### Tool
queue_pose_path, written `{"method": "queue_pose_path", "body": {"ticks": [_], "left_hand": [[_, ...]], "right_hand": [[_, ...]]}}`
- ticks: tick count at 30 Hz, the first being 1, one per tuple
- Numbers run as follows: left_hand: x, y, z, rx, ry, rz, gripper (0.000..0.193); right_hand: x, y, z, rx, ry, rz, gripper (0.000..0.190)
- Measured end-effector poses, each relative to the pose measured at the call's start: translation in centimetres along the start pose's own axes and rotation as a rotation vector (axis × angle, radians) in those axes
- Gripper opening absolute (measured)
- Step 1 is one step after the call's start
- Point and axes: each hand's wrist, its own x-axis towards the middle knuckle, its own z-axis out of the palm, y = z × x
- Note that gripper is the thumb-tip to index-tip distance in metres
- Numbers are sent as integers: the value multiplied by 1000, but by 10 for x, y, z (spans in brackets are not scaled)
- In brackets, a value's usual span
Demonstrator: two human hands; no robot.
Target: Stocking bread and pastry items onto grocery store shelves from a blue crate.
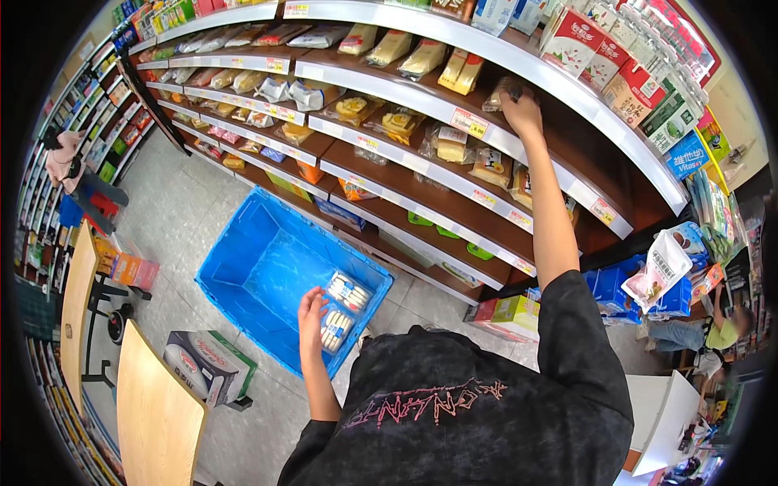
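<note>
My right hand reaches onto the second shelf from the top, its fingers on a clear-wrapped brown bread pack. The far side of the grip is hidden. Just left of that pack stand packs of pale bread in a row. Over the blue plastic crate on the floor, my left hand is raised with nothing in it, fingers loosely bent. Two clear packs of white rolls lie in the crate's near right end, an upper pack and a lower pack.
Shelves hold wrapped cakes and bread below my right arm. Drink cartons stand on the top right. A cardboard box and wooden tabletops are at left. One person stands far left, another sits far right.
</note>
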Motion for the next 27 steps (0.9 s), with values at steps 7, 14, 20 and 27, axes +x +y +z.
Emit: {"method": "queue_pose_path", "body": {"ticks": [7, 14, 20, 27], "left_hand": [[32, -33, -29, 259, 48, 90, 35], [82, -60, -56, 740, 124, 124, 47], [124, -110, -52, 972, -7, -279, 63], [142, -208, -94, 1140, -203, -540, 60]], "right_hand": [[-41, 11, -7, 53, 208, -240, 58], [-284, -21, 41, 269, -91, -679, 19], [-381, 41, 122, 375, -946, -171, 21], [-393, 9, 122, 198, -1031, -200, 22]]}}
